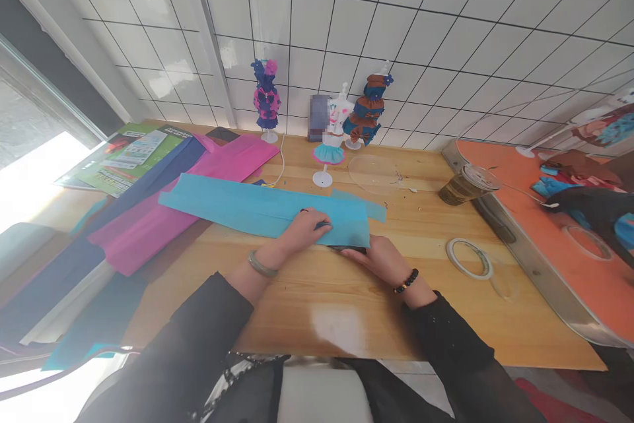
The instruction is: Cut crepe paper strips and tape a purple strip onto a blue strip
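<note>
A long light-blue sheet (247,208), thin like crepe paper or cloth, lies folded across the wooden table. My left hand (304,230) presses on it from above, fingers curled, with a bit of something dark showing at the fingertips. At the sheet's right end, my right hand (381,257) is closed around a dark, slim thing (349,249) at the lower edge. The sheet covers most of that thing, so its kind cannot be made out. A narrow blue strip sticks out behind the sheet at the right.
Pink (148,225) and dark blue sheets spread over the table's left side, near green printed booklets (133,152). Small dressed forms (266,103) stand along the tiled wall. On the right are a drink cup (468,185), a tape roll (469,259) and an orange surface (559,238).
</note>
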`<state>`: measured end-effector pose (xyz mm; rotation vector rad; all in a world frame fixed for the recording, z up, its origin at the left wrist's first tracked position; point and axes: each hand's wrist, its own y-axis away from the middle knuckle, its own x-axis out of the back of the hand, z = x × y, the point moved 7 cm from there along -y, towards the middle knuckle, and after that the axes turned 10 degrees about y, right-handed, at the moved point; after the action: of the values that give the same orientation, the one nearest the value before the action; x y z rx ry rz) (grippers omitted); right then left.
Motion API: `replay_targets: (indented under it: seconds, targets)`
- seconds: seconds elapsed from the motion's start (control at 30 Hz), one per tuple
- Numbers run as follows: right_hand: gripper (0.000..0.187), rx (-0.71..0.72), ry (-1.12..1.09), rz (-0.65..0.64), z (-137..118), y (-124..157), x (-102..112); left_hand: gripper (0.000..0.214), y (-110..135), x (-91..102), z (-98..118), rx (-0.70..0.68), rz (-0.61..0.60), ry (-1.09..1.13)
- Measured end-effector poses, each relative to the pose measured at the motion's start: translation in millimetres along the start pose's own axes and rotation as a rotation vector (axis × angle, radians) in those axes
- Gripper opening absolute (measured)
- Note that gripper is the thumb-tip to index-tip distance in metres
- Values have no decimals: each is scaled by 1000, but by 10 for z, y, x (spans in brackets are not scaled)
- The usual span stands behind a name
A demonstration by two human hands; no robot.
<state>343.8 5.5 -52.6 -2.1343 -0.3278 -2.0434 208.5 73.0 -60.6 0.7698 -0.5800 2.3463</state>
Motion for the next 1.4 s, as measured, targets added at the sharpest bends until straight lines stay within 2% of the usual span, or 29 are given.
replay_targets:
  seconds: [0.2,0.4,1.2,1.4]
  targets:
    - [47,44,-12,-3,-57,-14,0,17,5,-3,7,-1,-4,11]
    - [46,20,-25,34,-33,-9,33,19,10,1,-2,23,-13,30]
    - [43,97,-11,15,-148,-76,-11,19,4,2,-1,11,6,32]
    - [43,80,-35,11,-126,-79,-47,19,10,3,-2,28,10,25]
